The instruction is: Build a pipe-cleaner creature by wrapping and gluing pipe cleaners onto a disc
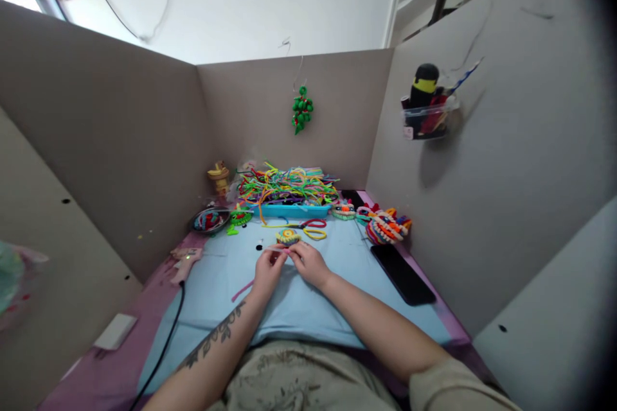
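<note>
Ok, tray (294, 212) heaped w/ strands (289, 186); hands (270, 264) (309, 263) pinch pink pc (287, 250).

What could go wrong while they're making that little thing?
1. The glue gun seems to have a small light on, so it might be hot; the left arm could brush it or snag its cord.
2. The pink piece is tiny, so it could slip from the fingers.
3. The pipe cleaners heap above the tray rim, so some might tumble out.
</note>
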Demonstrator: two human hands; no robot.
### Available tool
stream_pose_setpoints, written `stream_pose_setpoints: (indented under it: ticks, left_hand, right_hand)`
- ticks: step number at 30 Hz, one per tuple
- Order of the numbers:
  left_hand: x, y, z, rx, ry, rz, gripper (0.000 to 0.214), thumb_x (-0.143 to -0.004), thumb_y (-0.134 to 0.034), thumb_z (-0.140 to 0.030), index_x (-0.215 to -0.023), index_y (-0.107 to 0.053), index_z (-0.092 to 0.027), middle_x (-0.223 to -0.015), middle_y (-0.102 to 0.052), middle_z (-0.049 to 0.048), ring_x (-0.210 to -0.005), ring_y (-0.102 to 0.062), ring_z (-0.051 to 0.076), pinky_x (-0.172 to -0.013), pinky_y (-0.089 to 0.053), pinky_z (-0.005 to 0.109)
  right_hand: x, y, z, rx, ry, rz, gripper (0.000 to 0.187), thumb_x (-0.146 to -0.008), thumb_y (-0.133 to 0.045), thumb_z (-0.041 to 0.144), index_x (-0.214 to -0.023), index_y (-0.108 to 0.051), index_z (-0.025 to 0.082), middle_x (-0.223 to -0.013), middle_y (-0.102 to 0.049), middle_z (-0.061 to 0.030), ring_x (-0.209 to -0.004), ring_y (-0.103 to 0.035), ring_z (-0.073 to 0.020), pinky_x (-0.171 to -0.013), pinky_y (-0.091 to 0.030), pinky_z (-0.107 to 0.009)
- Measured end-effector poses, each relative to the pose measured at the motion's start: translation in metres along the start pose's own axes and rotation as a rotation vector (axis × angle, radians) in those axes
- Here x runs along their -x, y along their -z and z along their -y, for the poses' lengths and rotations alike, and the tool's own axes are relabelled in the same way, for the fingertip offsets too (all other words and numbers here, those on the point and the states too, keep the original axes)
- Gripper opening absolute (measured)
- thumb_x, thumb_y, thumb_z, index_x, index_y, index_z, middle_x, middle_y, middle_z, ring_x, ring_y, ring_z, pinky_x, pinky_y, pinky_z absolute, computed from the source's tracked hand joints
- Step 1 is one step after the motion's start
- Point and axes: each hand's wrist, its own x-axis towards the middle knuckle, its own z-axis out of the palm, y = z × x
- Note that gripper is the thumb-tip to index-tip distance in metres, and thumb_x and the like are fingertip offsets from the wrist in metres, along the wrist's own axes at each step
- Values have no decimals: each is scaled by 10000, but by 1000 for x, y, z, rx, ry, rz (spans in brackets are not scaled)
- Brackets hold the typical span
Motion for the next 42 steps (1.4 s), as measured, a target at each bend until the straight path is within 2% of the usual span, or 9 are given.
stream_pose_setpoints:
  ticks: [7, 12, 19, 24, 29, 35, 38, 42]
  left_hand:
    - [1, -1, -6, 38, 57, 5, 217, -713, -603, -338, -798, -661, -147, -761, -685, 56, -708, -612, 176, -682, -471, 291]
    - [2, -2, -7, 63, 68, 7, 227, -701, -614, -356, -757, -658, -141, -706, -671, 42, -644, -589, 158, -636, -464, 273]
    - [1, -2, -7, 103, 87, 3, 232, -683, -631, -356, -746, -658, -134, -637, -641, 25, -572, -554, 135, -563, -438, 244]
    - [0, -2, -3, 90, 100, -7, 284, -691, -624, -376, -817, -668, -125, -685, -666, 47, -616, -589, 153, -601, -459, 264]
    - [-3, -5, 7, 71, 109, -7, 282, -675, -642, -367, -808, -652, -119, -733, -681, 70, -658, -616, 172, -628, -477, 282]
    - [-5, -7, 4, 104, 24, 10, 264, -688, -649, -367, -807, -671, -132, -837, -692, 87, -780, -635, 191, -728, -491, 307]
    - [-4, -6, -1, 103, 74, 7, 291, -681, -655, -396, -797, -677, -129, -794, -691, 81, -724, -633, 182, -686, -490, 291]
    - [-4, -4, -7, 120, 191, 13, 347, -682, -640, -458, -762, -667, -122, -602, -644, 35, -561, -589, 153, -555, -453, 252]
  right_hand:
    - [-1, 0, -6, 71, -43, -87, 159, -882, -457, 226, -877, -612, 192, -820, -614, -46, -805, -555, -174, -741, -433, -285]
    - [-1, 2, -1, 114, -76, -101, 158, -876, -471, 231, -852, -622, 194, -809, -617, -43, -792, -557, -173, -728, -429, -279]
    - [-2, 2, -4, 106, -30, -95, 154, -872, -487, 244, -847, -633, 200, -808, -620, -47, -805, -555, -181, -737, -439, -294]
    - [-3, 1, -7, 76, 28, -86, 136, -865, -494, 211, -853, -629, 198, -817, -622, -46, -825, -553, -181, -761, -442, -301]
    - [-3, 0, -6, 70, 25, -94, 112, -852, -517, 193, -837, -628, 197, -808, -615, -42, -815, -552, -178, -752, -447, -302]
    - [-2, -1, -8, 96, 38, -103, 124, -859, -508, 203, -829, -629, 206, -811, -610, -44, -817, -545, -186, -756, -442, -321]
    - [-3, -1, -7, 131, 33, -108, 132, -861, -504, 207, -810, -626, 210, -795, -602, -46, -802, -540, -190, -731, -440, -321]
    - [-4, -2, -5, 192, 61, -98, 145, -858, -498, 200, -772, -614, 210, -768, -587, -50, -787, -531, -196, -714, -433, -325]
